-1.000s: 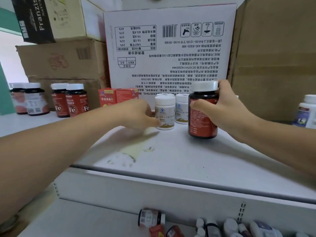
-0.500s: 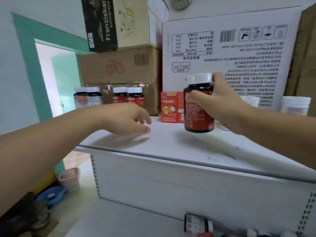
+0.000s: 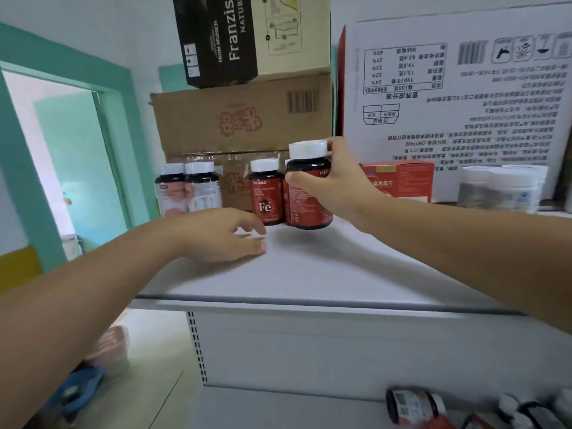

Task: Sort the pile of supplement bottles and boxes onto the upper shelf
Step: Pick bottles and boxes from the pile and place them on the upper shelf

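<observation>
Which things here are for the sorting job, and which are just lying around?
Job: red-label bottle, held by right hand; Fe bottle; red box; upper shelf; bottle lying below.
Lying about: Franziskaner carton; brown carton; big white carton.

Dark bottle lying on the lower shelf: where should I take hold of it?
Take the dark bottle round its labelled body, from above and the left: it lies on its side, white cap pointing right, barrel exposed on top, and other items crowd its right.
</observation>
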The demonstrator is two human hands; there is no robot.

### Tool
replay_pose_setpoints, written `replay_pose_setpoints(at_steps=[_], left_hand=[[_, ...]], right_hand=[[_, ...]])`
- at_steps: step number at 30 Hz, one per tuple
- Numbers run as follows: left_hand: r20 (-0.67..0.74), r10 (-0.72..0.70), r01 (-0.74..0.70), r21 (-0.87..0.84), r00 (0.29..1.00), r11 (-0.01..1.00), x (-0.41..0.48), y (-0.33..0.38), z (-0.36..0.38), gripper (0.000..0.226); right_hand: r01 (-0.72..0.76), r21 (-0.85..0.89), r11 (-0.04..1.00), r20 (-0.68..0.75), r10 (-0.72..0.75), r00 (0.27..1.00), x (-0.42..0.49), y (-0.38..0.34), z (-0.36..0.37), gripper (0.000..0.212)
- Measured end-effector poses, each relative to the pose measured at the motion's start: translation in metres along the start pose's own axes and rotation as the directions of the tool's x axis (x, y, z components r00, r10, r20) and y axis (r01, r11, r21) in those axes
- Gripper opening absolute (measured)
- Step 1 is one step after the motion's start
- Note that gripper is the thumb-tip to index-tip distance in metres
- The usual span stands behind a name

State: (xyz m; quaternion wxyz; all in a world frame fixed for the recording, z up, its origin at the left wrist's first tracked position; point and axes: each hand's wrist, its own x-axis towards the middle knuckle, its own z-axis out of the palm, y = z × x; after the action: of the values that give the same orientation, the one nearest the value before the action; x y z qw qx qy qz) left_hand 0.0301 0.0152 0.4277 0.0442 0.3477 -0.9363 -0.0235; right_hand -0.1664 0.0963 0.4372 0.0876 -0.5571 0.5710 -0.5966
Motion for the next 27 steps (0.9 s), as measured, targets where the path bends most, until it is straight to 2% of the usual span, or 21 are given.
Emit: replay_pose_setpoints(at_steps=[5, 11, 21, 25, 27], left_hand=[[-0.034, 0.097, -0.100, -0.082, 0.995, 0.992, 0.004, -0.017, 0.020, 0.050], [-0.063, 0.087, -0.094, -0.114, 0.994, 0.989, 0.006, -0.019, 0.026, 0.048], [-0.077, 0.110, -0.121, -0.156, 0.991, 0.980, 0.004, -0.023, 0.028, 0.043], [-0.093, 0.110, -0.123, -0.155, 0.990, 0.980, 0.000, -0.022, 0.025, 0.042], [-0.089, 0.106, -0.116, -0.126, 0.990, 0.985, -0.001, -0.022, 0.021, 0.041]], right_hand=[[-0.039, -0.001, 0.999, -0.046, 0.039, 0.998, 0.005, 0.007, 0.016, 0.055], [-0.033, -0.047, 0.998, -0.084, 0.029, 0.996, 0.001, 0.021, 0.024, 0.059], [-0.037, -0.092, 0.995, -0.041, 0.033, 0.999, 0.002, 0.024, 0.023, 0.085], [-0.118, -0.239, 0.964, -0.014, 0.119, 0.993, -0.002, 0.017, 0.015, 0.098], [-0.167, -0.312, 0.935, 0.016, 0.181, 0.983, -0.006, 0.012, 0.006, 0.088]])
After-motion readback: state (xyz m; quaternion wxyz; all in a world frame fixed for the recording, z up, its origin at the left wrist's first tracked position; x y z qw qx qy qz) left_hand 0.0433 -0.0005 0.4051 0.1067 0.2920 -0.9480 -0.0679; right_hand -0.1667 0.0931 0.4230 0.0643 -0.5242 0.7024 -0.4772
